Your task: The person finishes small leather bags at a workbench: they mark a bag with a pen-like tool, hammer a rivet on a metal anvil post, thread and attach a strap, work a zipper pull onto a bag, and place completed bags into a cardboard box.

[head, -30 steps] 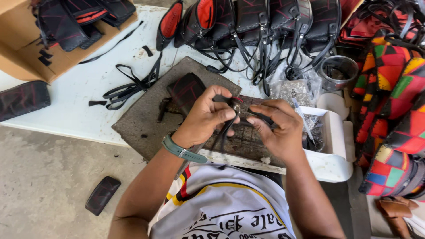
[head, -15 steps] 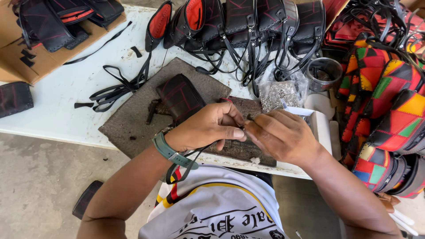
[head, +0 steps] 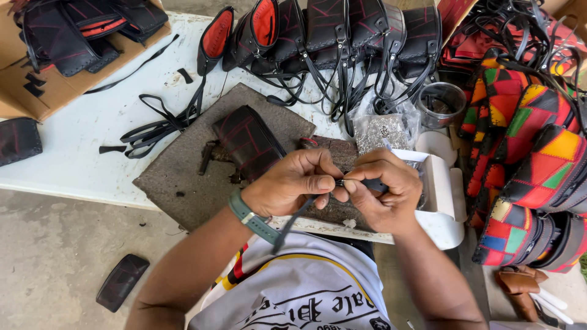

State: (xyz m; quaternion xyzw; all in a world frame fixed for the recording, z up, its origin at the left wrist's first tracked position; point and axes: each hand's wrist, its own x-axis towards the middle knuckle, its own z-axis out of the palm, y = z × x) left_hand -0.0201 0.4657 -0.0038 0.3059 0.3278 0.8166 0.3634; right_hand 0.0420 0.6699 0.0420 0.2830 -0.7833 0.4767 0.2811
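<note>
Close head view, steeply downward

Person wears a white T-shirt [head: 306, 293] with black lettering, yellow neck trim, red-black-yellow patch at the shoulder. Green strap watch [head: 251, 219] with silver buckle on left wrist. Forearms and hands bare.

Left hand [head: 292, 183] and right hand [head: 382, 192] pinch a black strap [head: 292, 221], perhaps at a small metal fitting, above the tabletop [head: 92, 131].

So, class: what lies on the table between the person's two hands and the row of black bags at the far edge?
In the head view, between the hands and the black bags lie a dark pouch on a grey mat and a clear bag of metal fittings.
</note>
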